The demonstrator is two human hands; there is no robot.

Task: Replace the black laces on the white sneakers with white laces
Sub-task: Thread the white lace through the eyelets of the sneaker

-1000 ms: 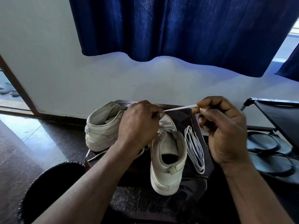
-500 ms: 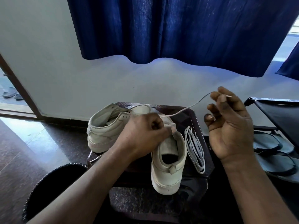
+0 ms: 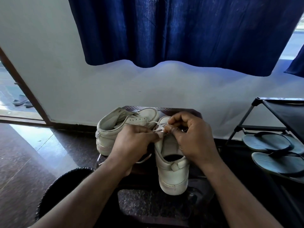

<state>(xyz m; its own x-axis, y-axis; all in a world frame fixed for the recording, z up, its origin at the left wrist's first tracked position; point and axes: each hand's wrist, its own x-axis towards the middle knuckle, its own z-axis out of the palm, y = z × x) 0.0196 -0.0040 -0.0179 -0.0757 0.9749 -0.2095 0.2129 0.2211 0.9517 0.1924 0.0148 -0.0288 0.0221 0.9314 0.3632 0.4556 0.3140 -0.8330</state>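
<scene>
Head camera: left hand (image 3: 133, 142) and right hand (image 3: 195, 139) each pinch the white lace (image 3: 158, 125) over the eyelets of the near sneaker (image 3: 172, 175), fingertips just beside each other; toe points away.

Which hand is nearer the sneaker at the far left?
Left. The left hand is directly in front of that sneaker; the right hand pinches the white lace over the other sneaker.
</scene>
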